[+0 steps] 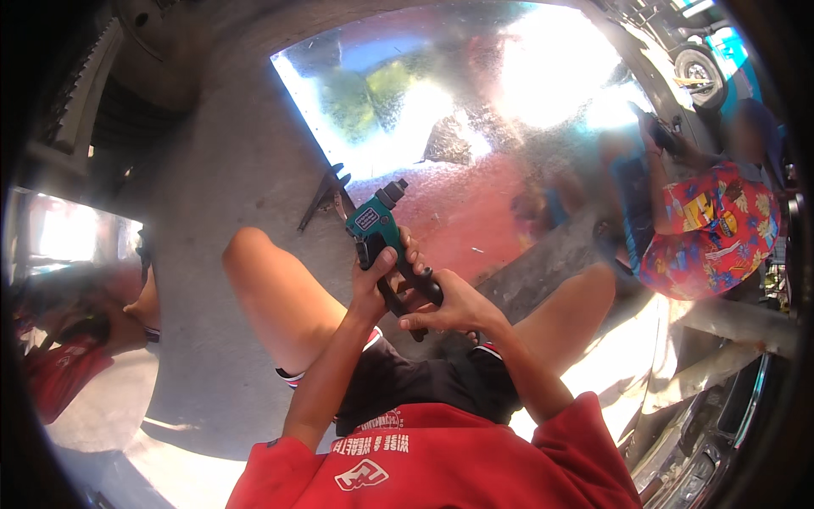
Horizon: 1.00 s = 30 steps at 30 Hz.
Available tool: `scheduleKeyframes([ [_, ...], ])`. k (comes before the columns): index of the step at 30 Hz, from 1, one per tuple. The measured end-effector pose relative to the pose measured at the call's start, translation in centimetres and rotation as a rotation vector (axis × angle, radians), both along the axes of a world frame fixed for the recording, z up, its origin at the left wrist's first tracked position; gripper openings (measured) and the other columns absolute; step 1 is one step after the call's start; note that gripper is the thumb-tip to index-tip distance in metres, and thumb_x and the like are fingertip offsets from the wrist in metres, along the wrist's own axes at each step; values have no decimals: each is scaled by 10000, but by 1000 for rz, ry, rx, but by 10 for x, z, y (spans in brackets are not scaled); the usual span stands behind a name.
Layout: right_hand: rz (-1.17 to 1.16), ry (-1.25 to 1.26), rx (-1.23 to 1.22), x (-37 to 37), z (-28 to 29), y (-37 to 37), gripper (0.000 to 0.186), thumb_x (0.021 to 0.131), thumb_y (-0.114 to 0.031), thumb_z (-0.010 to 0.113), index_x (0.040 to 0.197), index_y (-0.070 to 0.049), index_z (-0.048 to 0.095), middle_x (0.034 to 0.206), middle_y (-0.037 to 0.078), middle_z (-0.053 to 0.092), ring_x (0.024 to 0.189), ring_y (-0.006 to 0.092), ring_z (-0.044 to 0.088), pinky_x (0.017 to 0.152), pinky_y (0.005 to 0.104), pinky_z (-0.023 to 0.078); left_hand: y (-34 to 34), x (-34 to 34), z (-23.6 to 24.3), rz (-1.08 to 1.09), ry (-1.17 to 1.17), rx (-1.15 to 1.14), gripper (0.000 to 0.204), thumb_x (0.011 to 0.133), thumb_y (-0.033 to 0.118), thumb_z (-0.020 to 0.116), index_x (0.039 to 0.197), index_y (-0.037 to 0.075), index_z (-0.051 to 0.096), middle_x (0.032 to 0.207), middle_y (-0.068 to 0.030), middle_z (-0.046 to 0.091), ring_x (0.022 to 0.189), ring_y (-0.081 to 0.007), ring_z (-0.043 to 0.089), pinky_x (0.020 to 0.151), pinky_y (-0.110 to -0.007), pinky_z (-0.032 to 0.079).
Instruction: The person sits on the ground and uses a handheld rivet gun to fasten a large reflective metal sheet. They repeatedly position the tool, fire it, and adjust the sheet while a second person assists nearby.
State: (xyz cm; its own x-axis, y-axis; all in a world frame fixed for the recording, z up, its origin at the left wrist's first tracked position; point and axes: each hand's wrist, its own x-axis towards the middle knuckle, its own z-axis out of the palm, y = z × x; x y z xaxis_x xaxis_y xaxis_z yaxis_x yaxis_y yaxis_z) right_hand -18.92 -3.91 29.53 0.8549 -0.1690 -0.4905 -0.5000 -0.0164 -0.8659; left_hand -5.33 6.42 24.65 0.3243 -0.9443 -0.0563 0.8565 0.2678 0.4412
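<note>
A hand riveter with a teal head, a metal nose and two black handles is held in front of me, its nose aimed away and a little to the right. My left hand is closed around it just below the teal head. Lower down, my right hand grips the black handles, thumb stretched across them. Behind the riveter, a dark tool with two prongs lies at the near left corner of a shiny metal sheet; its kind is partly hidden.
The reflective sheet covers much of the floor ahead. At the right a person in a red patterned shirt holds a dark object. A wheel stands at the far right. Another reflective panel is on the left, above the concrete floor.
</note>
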Motion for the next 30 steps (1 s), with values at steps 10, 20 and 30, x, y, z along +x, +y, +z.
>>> scheduleKeyframes([
  [10, -217, -147, 472, -28, -27, 31, 661, 780, -468, 824, 1120, 51, 595, 960, 142, 705, 879, 238, 695, 824, 351, 544, -4, -12, 0, -84, -178, 38, 581, 868, 457, 730, 1116, -26, 524, 884, -96, 573, 793, -196, 602, 747, -342, 518],
  [20, -485, -273, 738, -40, -51, -1, 762, 954, -671, 437, 1278, 15, 505, 1108, 168, 644, 991, 288, 672, 871, 402, 541, -20, -7, -11, -39, 61, 155, 502, 985, 536, 526, 1076, 43, 513, 885, -52, 538, 848, -186, 572, 800, -331, 472],
  [30, -281, -279, -928, -36, -12, 20, 913, 666, -515, 844, 1321, 11, 489, 1057, 152, 639, 1049, 306, 622, 840, 411, 500, -23, 0, -4, 209, -48, 210, 434, 996, 486, 540, 1036, 54, 525, 876, -56, 521, 859, -196, 535, 812, -341, 434],
])
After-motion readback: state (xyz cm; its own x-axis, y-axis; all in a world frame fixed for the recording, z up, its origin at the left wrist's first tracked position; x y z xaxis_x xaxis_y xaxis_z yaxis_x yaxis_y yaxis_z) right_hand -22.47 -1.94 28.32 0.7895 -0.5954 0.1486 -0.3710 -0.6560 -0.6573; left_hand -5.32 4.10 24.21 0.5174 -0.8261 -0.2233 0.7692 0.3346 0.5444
